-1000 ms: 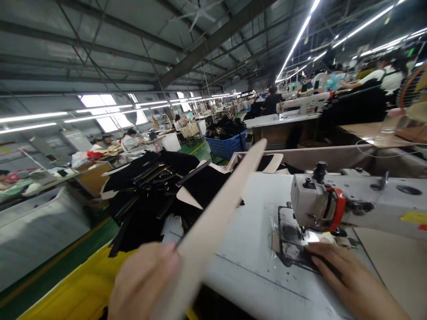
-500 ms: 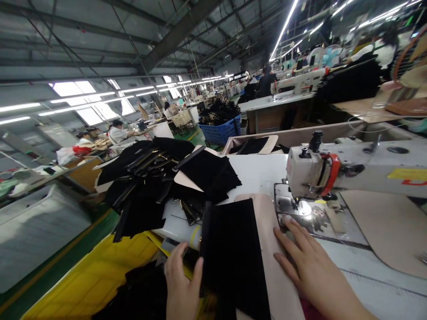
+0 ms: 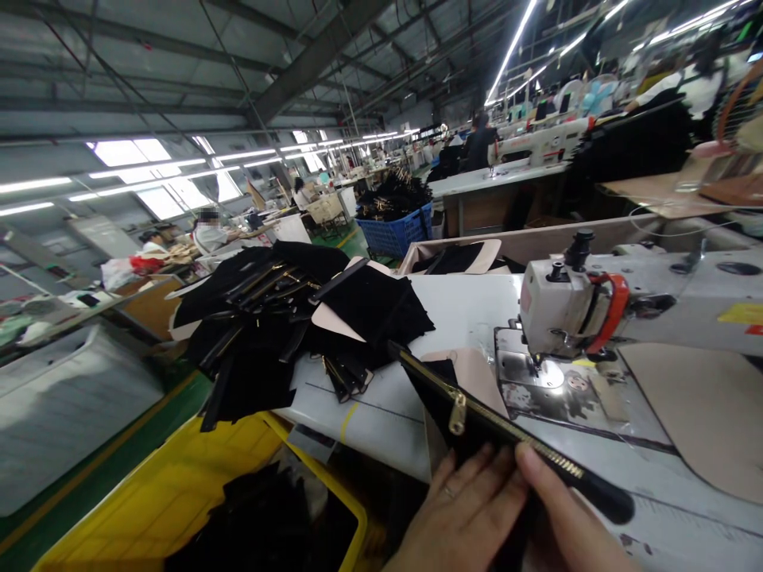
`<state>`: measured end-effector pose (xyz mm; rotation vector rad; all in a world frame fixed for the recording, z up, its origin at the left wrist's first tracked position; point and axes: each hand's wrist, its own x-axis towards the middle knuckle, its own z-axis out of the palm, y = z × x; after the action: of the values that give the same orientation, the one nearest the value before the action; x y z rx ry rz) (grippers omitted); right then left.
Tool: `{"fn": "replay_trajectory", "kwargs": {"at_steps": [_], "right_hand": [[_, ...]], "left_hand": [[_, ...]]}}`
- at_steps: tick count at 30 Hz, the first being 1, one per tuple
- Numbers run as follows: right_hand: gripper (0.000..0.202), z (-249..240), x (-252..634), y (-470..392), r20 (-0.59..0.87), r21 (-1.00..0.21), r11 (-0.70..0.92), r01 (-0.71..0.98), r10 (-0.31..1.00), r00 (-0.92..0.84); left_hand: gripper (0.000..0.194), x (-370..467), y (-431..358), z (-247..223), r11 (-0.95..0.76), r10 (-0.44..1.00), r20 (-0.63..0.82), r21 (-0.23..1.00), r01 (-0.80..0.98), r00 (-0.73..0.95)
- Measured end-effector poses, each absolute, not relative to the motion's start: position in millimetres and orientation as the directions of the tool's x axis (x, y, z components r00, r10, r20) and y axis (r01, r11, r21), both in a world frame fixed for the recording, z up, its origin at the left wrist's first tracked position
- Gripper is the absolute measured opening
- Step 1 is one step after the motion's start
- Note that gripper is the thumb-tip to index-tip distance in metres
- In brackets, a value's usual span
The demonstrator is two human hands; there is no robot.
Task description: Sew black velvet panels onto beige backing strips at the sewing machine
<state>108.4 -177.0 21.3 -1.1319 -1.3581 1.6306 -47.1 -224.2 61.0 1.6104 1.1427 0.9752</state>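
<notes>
A black fabric panel with a gold-toothed zipper (image 3: 506, 421) lies slantwise across the front of the sewing table. Its gold zipper pull (image 3: 458, 415) hangs near the upper end. My left hand (image 3: 462, 512), wearing a ring, is closed on the black fabric just under the zipper. Close beside it, my right hand (image 3: 566, 504) grips the zipper edge, one digit pressed along the tape; its other fingers are mostly hidden. Beneath the panel, part of a pale pink backing piece (image 3: 480, 377) shows. The sewing machine head (image 3: 557, 306) stands just beyond, to the right.
Zippered black panels (image 3: 262, 310) are heaped at the table's left. Below, a yellow bin (image 3: 179, 485) holds dark pieces. Another pale pink piece (image 3: 697, 405) lies right of the needle. Farther back are a blue crate (image 3: 396, 234) of similar pieces and co-workers at other machines.
My left hand has moved right, close to my right hand. The black panel has turned from lying flat to slanting, its gold zipper now showing. My right hand has come off the pink piece onto the zipper.
</notes>
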Motion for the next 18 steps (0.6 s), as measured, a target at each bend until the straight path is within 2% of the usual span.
{"fn": "replay_trajectory", "kwargs": {"at_steps": [2, 3, 4, 6, 8, 9, 11, 12, 15, 16, 18], "right_hand": [[0.063, 22, 118, -174, -0.279, -0.944, -0.315, -0.1, 0.922, -0.269], [0.063, 23, 123, -172, -0.321, -0.924, -0.358, -0.135, 0.917, -0.238], [0.063, 24, 127, -170, -0.365, -0.901, -0.4, -0.169, 0.908, -0.205], [0.062, 27, 134, -168, -0.459, -0.835, -0.48, -0.27, 0.877, -0.14], [0.059, 29, 136, -168, -0.532, -0.747, -0.542, -0.386, 0.835, -0.142], [0.057, 29, 136, -169, -0.552, -0.707, -0.573, -0.414, 0.814, -0.184], [0.058, 29, 135, -173, -0.551, -0.669, -0.633, -0.39, 0.774, -0.312], [0.059, 28, 135, -176, -0.539, -0.67, -0.653, -0.354, 0.755, -0.374], [0.064, 13, 143, -184, -0.495, -0.733, -0.628, -0.262, 0.756, -0.429], [0.065, 5, 148, -185, -0.476, -0.767, -0.595, -0.243, 0.78, -0.407], [0.066, -14, 163, -186, -0.395, -0.856, -0.481, -0.188, 0.845, -0.361]], "left_hand": [[0.046, -54, -219, 63, -0.33, 0.865, 0.154, 0.892, 0.31, 0.477], [0.041, -59, -217, 61, -0.359, 0.864, 0.184, 0.877, 0.319, 0.468], [0.035, -65, -215, 57, -0.343, 0.906, 0.214, 0.878, 0.334, 0.366], [0.03, -74, -211, 45, -0.195, 0.975, 0.219, 0.927, 0.32, -0.042], [0.042, -78, -204, 33, -0.034, 0.917, 0.094, 0.987, 0.158, -0.388], [0.055, -79, -201, 29, 0.009, 0.9, 0.013, 0.999, 0.048, -0.436], [0.073, -75, -194, 27, 0.052, 0.92, -0.111, 0.985, -0.163, -0.375], [0.073, -71, -191, 28, 0.079, 0.94, -0.158, 0.963, -0.257, -0.302], [0.049, -60, -186, 33, 0.227, 0.954, -0.291, 0.85, -0.476, -0.065], [0.041, -58, -186, 35, 0.257, 0.948, -0.318, 0.817, -0.516, -0.031], [0.038, -58, -188, 38, 0.22, 0.941, -0.327, 0.792, -0.569, -0.091]]}}
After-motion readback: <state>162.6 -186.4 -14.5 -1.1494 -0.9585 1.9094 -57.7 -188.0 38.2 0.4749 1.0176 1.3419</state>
